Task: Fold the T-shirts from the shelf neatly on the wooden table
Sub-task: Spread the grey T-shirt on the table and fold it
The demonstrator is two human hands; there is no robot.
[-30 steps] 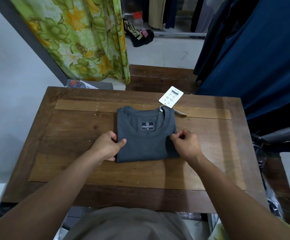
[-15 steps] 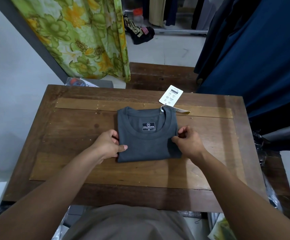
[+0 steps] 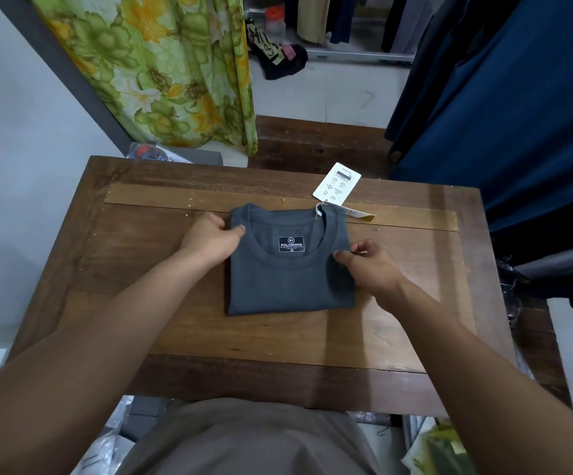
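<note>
T-shirt (image 3: 288,272): dark grey, folded to a compact rectangle, lying flat near the middle of the wooden worktop (image 3: 175,323). The collar points to the far edge, away from the person; the folded bottom edge faces the person. The rectangle is close to square, so the long axis is hard to call; it sits roughly square to the worktop edges. A black neck label (image 3: 291,244) faces up inside the collar.

Left hand (image 3: 209,243): at the shirt's far left corner, thumb lying on top of the cloth, the other fingers (image 3: 217,218) curled at the edge, gripping it.

Right hand (image 3: 372,269): at the right edge, about mid-height, thumb and forefinger pressed together on the cloth in a pinch; remaining fingers curled.

A white hang tag (image 3: 336,183) lies on the worktop just beyond the collar, strung to it; a small yellowish tag (image 3: 360,214) lies beside it.

Room: floral green-and-yellow curtain (image 3: 161,70) at far left, dark blue garments (image 3: 518,114) hanging at right, pale floor beyond.
</note>
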